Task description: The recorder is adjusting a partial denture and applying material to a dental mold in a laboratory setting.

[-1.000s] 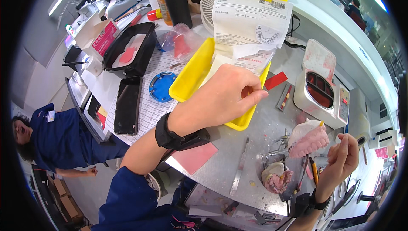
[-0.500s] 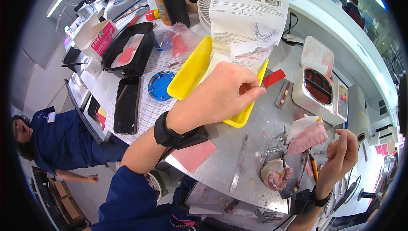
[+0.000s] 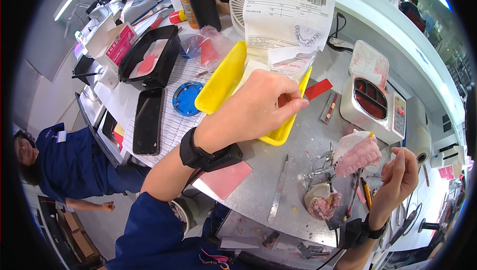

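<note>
My left hand hovers over the yellow tray, thumb and forefinger pinched together. A bit of red shows inside the finger loop, but I cannot make out what is held. Just past the fingertips is a red strip; whether it touches them is unclear. My right hand is raised at the right, fingers curled together, their contents hidden. Beside it a dental model stands opened on a metal articulator: the upper part is a white and pink cast with teeth, the lower a smaller pink-and-white cast.
A wax heating pot with its lid up stands at the right. A printed sheet leans behind the tray. A slim metal knife and a pink wax sheet lie near the front edge. Leftward are a phone and a black box.
The view has shifted slightly. Both hands keep nearly the same pose and place. The seated person at the left has moved their head a little.
</note>
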{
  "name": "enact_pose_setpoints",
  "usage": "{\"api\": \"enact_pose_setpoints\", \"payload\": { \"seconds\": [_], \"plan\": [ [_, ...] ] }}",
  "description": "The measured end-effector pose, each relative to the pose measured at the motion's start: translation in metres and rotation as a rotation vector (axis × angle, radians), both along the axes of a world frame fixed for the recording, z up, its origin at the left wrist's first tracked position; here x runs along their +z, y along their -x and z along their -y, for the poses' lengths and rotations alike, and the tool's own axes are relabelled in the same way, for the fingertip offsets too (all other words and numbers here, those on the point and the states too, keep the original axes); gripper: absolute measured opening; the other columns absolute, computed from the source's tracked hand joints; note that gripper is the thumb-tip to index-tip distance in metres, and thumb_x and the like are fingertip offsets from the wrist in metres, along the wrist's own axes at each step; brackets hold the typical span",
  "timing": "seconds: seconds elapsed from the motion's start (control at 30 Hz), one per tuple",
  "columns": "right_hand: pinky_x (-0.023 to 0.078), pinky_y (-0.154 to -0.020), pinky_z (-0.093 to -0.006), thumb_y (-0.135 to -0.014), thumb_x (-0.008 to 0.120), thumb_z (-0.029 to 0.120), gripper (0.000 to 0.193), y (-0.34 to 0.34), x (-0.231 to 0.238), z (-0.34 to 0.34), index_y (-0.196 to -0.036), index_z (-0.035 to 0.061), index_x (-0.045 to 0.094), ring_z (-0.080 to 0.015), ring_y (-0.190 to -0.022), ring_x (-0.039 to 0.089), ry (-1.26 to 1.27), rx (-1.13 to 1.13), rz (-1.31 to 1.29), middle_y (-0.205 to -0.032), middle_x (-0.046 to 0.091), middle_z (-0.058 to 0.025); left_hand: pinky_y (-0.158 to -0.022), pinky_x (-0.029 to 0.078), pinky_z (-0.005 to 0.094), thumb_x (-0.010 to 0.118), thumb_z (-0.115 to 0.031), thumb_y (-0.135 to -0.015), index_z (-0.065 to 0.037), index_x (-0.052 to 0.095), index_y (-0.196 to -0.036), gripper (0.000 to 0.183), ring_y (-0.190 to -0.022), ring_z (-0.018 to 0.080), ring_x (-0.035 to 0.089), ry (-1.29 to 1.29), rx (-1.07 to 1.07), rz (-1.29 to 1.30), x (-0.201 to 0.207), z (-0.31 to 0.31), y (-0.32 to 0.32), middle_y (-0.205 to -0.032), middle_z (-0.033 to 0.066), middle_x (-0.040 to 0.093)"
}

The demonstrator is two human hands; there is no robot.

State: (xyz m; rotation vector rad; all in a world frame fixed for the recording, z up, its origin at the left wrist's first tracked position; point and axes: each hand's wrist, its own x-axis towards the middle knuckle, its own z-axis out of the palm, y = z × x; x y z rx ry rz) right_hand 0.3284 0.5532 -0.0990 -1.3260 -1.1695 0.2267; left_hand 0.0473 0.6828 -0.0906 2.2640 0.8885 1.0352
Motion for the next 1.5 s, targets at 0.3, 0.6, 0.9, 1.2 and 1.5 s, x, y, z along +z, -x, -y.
{"api": "enact_pose_setpoints", "payload": {
  "seconds": [0.3, 0.6, 0.9, 1.2, 1.5],
  "plan": [
    [0.024, -0.046, -0.0199, -0.103, 0.055, 0.015, 0.021, -0.0007, 0.0000, 0.0007, -0.094, -0.0017, 0.064, -0.0010, -0.047, 0.034, 0.008, 0.006, 0.006, -0.058, 0.044, 0.0042, -0.060, 0.052, 0.0293, 0.073, -0.015, -0.088, 0.003, 0.070, -0.083, 0.018, -0.061, 0.0183, 0.063, -0.004, -0.002, 0.006, -0.0003, -0.0002, -0.0003, -0.072, 0.0106, 0.068],
    [0.025, -0.046, -0.0197, -0.103, 0.055, 0.015, 0.021, -0.0021, -0.0001, 0.0013, -0.094, -0.0013, 0.065, -0.0006, -0.048, 0.035, 0.010, 0.011, 0.011, -0.062, 0.048, 0.0034, -0.060, 0.051, 0.0293, 0.072, -0.014, -0.089, 0.002, 0.071, -0.083, 0.018, -0.061, 0.0180, 0.062, 0.010, -0.003, -0.013, 0.0015, 0.0007, 0.0003, -0.073, 0.0105, 0.069],
    [0.027, -0.046, -0.0196, -0.103, 0.055, 0.015, 0.021, -0.0035, -0.0005, 0.0017, -0.094, -0.0018, 0.065, -0.0006, -0.049, 0.036, 0.005, 0.020, 0.008, -0.069, 0.054, 0.0012, -0.060, 0.051, 0.0292, 0.072, -0.014, -0.088, 0.002, 0.071, -0.083, 0.017, -0.061, 0.0178, 0.062, 0.007, 0.002, -0.020, 0.0020, 0.0012, 0.0003, -0.074, 0.0103, 0.069],
    [0.025, -0.045, -0.0202, -0.102, 0.056, 0.013, 0.019, -0.0037, -0.0008, 0.0017, -0.094, -0.0016, 0.065, -0.0008, -0.049, 0.035, 0.000, 0.019, -0.018, -0.070, 0.054, 0.0018, -0.060, 0.051, 0.0293, 0.073, -0.014, -0.087, 0.002, 0.071, -0.083, 0.017, -0.062, 0.0175, 0.062, 0.030, 0.015, -0.014, 0.0027, 0.0024, -0.0009, -0.074, 0.0098, 0.070],
    [0.028, -0.046, -0.0205, -0.098, 0.060, 0.013, 0.018, -0.0049, 0.0020, -0.0018, -0.095, -0.0016, 0.070, -0.0017, -0.053, 0.042, 0.032, -0.078, 0.044, -0.069, 0.057, 0.0020, -0.067, 0.050, 0.0256, 0.069, -0.010, -0.088, 0.002, 0.071, -0.086, 0.012, -0.067, 0.0107, 0.062, -0.048, 0.101, -0.119, -0.0018, 0.0015, 0.0003, -0.073, 0.0039, 0.069]
  ]
}}
